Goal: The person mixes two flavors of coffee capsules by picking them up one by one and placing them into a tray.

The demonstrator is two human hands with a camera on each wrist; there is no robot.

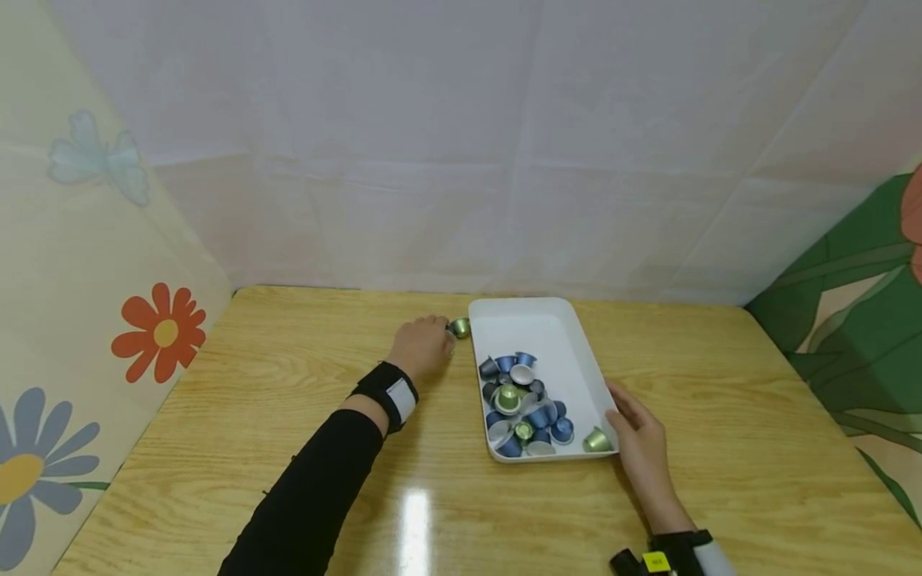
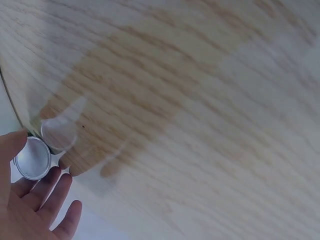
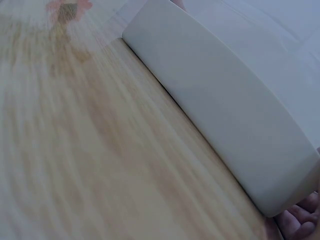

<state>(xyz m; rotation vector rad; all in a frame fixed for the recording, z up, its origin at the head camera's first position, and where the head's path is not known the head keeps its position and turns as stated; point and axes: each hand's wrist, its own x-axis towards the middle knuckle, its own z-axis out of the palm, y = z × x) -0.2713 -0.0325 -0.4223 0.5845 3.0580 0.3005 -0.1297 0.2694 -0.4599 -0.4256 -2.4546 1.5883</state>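
At the left side of the white tray (image 1: 547, 328), my left hand (image 1: 425, 348) is beside a green coffee capsule (image 1: 459, 327). In the left wrist view, the thumb and fingers of the left hand (image 2: 35, 200) pinch a capsule by its sides, its silver lid (image 2: 33, 158) facing the camera. A second pale round lid (image 2: 59, 134) lies right behind it, partly washed out. My right hand (image 1: 643, 440) grips the tray's near right corner, thumb at the rim. Fingers (image 3: 300, 220) of that hand show at the tray wall (image 3: 215, 105) in the right wrist view.
Several blue, grey and green capsules (image 1: 526, 412) lie heaped in the tray's near left part. One green capsule (image 1: 596, 440) sits alone in its near right corner. The wooden table (image 1: 288, 360) meets a white cloth backdrop (image 1: 432, 200) behind the tray.
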